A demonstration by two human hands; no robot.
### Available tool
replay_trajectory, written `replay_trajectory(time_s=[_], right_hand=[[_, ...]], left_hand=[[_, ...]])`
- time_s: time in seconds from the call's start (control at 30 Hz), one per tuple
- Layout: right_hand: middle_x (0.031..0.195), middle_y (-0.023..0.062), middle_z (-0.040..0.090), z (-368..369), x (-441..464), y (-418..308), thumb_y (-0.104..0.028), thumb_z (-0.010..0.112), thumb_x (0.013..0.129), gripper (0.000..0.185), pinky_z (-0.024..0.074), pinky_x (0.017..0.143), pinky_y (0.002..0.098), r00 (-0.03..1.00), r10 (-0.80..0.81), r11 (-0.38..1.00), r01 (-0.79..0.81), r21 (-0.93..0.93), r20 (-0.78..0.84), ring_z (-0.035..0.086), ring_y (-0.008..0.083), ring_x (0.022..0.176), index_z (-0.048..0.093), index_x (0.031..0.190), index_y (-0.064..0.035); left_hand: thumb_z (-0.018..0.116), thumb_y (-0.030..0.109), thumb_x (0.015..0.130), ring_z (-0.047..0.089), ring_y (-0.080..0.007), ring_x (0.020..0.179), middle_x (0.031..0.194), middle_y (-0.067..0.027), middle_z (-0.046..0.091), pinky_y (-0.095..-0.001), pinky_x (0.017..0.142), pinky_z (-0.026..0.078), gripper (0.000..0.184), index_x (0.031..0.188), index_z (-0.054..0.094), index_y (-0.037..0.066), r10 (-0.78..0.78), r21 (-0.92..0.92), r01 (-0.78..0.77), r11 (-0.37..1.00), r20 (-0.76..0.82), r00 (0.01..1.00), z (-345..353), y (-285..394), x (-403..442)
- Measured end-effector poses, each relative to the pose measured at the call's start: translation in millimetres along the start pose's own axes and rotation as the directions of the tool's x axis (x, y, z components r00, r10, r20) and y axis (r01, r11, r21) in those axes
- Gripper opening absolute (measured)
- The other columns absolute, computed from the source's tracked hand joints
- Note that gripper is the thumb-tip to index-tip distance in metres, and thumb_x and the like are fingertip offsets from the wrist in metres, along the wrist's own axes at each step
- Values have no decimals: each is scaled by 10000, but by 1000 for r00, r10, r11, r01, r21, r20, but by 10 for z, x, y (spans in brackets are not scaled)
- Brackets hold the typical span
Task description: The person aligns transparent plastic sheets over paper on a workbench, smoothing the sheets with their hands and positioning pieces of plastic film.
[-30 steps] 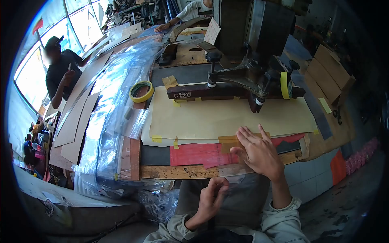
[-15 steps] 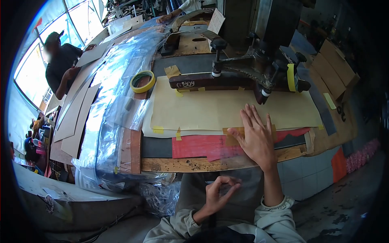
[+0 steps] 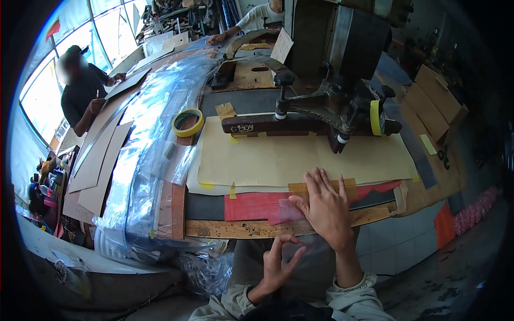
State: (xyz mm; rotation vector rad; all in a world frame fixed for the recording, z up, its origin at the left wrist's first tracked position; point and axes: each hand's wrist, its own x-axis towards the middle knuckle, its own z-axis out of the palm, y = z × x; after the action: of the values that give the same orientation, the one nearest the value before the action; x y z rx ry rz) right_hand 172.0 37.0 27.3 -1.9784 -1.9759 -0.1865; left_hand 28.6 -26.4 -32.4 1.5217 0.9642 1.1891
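Observation:
My right hand [image 3: 325, 214] lies flat with its fingers stretched out. Its fingertips press on a brown translucent tape strip [image 3: 348, 188] along the near edge of a cream paper sheet [image 3: 257, 163]. Under the palm, a clear plastic film [image 3: 289, 209] overlaps a red sheet [image 3: 243, 207] and hangs over the wooden table edge [image 3: 214, 228]. Below that edge, my left hand [image 3: 276, 267] is curled, thumb and index tips close together at the film's faint lower part. Across the paper's far side lies a dark clamp bar [image 3: 305, 124] marked with white writing.
A yellow tape roll [image 3: 188, 123] rests left of the paper beside a plastic-covered stretch [image 3: 155, 101]. Another yellow roll [image 3: 377, 117] hangs on the clamp frame. Scissors [image 3: 443, 159] and a cardboard box [image 3: 436, 104] are at right. A person [image 3: 80, 88] handles a board at left; another person's arm [image 3: 230, 33] reaches in behind.
My right hand has slid nearer, off the paper's middle to its near edge. My left hand has shifted slightly left. The person at left has lowered the board. The view has tilted slightly.

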Motion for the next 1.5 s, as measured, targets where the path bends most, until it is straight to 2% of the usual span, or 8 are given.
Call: replay_trajectory(time_s=[0.23,0.33,0.43,0.53,0.77,0.9,0.93,1.5], right_hand=[[1352,179,485,102,-34,-33,-548,434,906,666,277,1072,532,997,52,997,-49,54,-52,405,294,1305,498,1286,-5],[1371,182,463,113,-56,-19,-562,448,894,691,269,1073,540,998,56,996,-53,76,-38,388,298,1319,484,1300,-4],[1400,192,424,70,-38,-4,-585,460,876,733,252,1079,550,998,56,994,-58,90,24,361,307,1337,449,1332,-12],[1428,198,385,-41,-24,-17,-606,461,866,763,235,1085,562,993,50,991,-63,118,111,328,325,1354,410,1369,-36],[1448,192,356,-21,-7,-29,-646,436,857,778,236,1085,570,986,30,997,-41,64,161,286,351,1370,389,1398,-91],[1449,190,356,-7,-17,3,-654,426,857,777,245,1082,568,989,14,997,-26,78,149,293,355,1366,397,1394,-93],[1446,192,360,-17,-16,11,-647,422,862,770,247,1078,575,987,14,995,-30,98,160,294,358,1365,401,1391,-87],[1405,198,416,194,217,2,-545,450,903,667,207,1071,619,999,5,996,-9,92,48,349,288,1347,447,1341,-43]], left_hand=[[672,-26,815,672,-170,920,1007,-113,660,-282,775,546,310,1085,522,-1,113,1,-114,993,103,988,-30,-239,-127],[669,-24,822,668,-141,889,982,-93,668,-253,747,537,309,1093,523,3,201,14,-202,979,67,977,-33,-326,-145],[673,-11,830,645,-76,803,957,-66,674,-208,681,512,299,1089,525,1,-9,-205,29,978,96,995,-73,-368,-258],[661,0,848,599,-23,726,935,-71,672,-177,608,471,306,1114,508,0,108,-145,-98,985,68,992,-119,-69,-235],[553,-31,906,653,-191,941,1073,-201,646,-255,775,519,304,1164,393,-17,-32,-477,60,877,66,997,-92,27,-276],[520,-32,920,645,-228,985,1132,-229,616,-284,809,530,303,1176,357,-17,-43,-510,97,855,117,992,-81,158,-287],[488,-14,937,642,-313,989,1180,-277,565,-349,828,536,312,1185,303,28,-55,-392,117,913,166,985,-94,151,-309],[459,16,959,653,-279,980,1076,-197,600,-339,831,559,294,1236,363,-6,-106,-361,129,923,82,991,-217,196,-84]])
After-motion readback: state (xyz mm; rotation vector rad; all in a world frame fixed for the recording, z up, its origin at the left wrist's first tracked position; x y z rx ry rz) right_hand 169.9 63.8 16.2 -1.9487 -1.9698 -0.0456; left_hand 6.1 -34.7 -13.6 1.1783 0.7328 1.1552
